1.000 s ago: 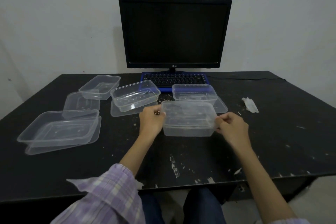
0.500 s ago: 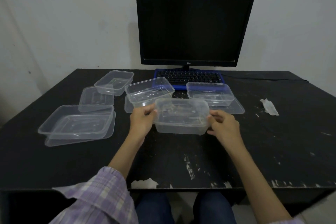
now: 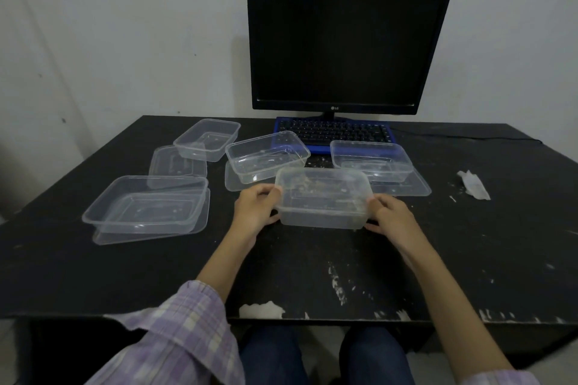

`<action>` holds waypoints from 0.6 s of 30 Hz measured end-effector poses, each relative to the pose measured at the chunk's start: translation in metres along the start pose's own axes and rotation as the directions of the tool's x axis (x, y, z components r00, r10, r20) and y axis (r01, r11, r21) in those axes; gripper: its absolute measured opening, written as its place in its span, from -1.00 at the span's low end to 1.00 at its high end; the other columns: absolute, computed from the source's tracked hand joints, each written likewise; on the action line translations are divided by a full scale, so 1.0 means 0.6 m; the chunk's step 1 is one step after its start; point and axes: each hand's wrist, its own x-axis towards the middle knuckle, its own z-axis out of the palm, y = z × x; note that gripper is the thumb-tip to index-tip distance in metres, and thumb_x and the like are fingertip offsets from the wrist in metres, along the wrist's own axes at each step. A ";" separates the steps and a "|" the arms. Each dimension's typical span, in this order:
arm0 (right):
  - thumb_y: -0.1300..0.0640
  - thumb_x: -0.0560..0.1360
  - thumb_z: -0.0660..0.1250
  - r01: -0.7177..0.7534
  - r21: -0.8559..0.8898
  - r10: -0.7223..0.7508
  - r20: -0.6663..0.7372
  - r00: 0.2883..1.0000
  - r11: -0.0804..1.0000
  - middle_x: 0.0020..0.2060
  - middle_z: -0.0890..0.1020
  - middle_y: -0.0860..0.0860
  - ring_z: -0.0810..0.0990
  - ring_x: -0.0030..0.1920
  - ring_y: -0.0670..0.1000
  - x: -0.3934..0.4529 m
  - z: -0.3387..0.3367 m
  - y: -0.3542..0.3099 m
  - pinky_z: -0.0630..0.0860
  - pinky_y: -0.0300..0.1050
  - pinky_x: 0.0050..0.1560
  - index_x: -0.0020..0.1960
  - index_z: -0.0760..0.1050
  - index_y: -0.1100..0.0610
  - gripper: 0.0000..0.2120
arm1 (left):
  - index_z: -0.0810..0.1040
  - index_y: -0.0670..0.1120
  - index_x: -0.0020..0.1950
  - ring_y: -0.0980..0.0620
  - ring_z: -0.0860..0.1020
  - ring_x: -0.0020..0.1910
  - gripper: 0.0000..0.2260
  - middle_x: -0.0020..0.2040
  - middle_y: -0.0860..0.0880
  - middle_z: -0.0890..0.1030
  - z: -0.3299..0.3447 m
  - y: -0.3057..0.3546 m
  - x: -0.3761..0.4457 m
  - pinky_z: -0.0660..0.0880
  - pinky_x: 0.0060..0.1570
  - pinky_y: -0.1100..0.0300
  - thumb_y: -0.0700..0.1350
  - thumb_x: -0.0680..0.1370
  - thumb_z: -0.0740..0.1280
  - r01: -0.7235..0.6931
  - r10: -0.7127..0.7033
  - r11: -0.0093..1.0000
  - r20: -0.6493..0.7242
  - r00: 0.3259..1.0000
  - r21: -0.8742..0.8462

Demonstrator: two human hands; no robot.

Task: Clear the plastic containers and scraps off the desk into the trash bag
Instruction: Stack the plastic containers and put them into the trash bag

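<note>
- We grip one clear plastic container (image 3: 322,197) by its two short ends, low over the middle of the black desk (image 3: 469,259); our left hand (image 3: 255,211) curls round its left end with the thumb on the rim; our right hand (image 3: 392,217) clasps the right end in the same way; bits of residue cling to its inside.
- Four more clear containers stand on the desk beyond it; the largest (image 3: 145,205) sits at the left on a flat lid (image 3: 150,233); a small one (image 3: 206,139) stands at the back left, overlapping another lid (image 3: 176,164); a third (image 3: 267,156) stands tilted just behind the held one, partly on a lid; a fourth (image 3: 372,159) stands at the right on its own lid (image 3: 403,186).
- A crumpled white scrap (image 3: 474,184) lies well apart to the right; small white crumbs dot the desk near it.
- A dark monitor (image 3: 347,47) stands at the back against the wall; a keyboard (image 3: 334,133) with a blue frame lies in front of it, just behind the containers.
- A purple checked sleeve (image 3: 184,331) covers our left upper arm.
</note>
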 end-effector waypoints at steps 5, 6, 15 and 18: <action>0.12 0.58 0.19 -0.027 0.091 0.028 -0.009 1.000 0.995 0.06 0.58 0.00 0.55 0.06 -0.02 -0.005 0.003 -0.017 0.49 0.03 0.21 0.06 0.54 0.03 -0.84 | 0.49 -0.08 0.27 0.10 0.58 -0.03 -0.75 0.06 -0.03 0.59 -0.010 0.002 -0.005 0.56 -0.16 0.24 -0.14 0.60 0.21 -0.067 0.065 0.997 0.030 0.997 0.045; 0.11 0.58 0.19 -0.031 0.130 0.032 -0.006 0.999 0.991 0.05 0.58 0.00 0.56 0.05 0.00 -0.008 0.004 -0.022 0.50 0.04 0.19 0.03 0.53 0.03 -0.85 | 0.50 -0.09 0.26 0.09 0.59 -0.02 -0.75 0.08 -0.05 0.60 -0.014 0.005 -0.006 0.57 -0.14 0.23 -0.14 0.61 0.19 -0.076 0.075 0.996 0.031 0.997 0.049; 0.06 0.54 0.28 -0.089 0.406 -0.023 0.263 0.965 0.910 0.04 0.65 0.16 0.67 0.00 0.15 -0.073 0.050 -0.072 0.61 0.06 -0.03 0.18 0.45 0.12 -0.75 | 0.56 -0.03 0.08 0.07 0.58 -0.04 -0.83 0.03 -0.02 0.59 -0.123 0.036 -0.074 0.57 -0.18 0.21 -0.16 0.59 0.20 -0.115 0.115 0.993 -0.050 0.992 0.011; 0.05 0.52 0.30 -0.116 0.417 -0.059 0.384 0.921 0.902 0.07 0.65 0.19 0.67 0.02 0.18 -0.101 0.082 -0.083 0.64 0.05 -0.05 0.22 0.45 0.13 -0.70 | 0.59 0.01 -0.05 0.05 0.59 -0.03 -0.82 0.00 -0.02 0.61 -0.178 0.043 -0.112 0.58 -0.22 0.19 -0.17 0.59 0.21 -0.124 0.124 0.992 -0.144 0.982 0.009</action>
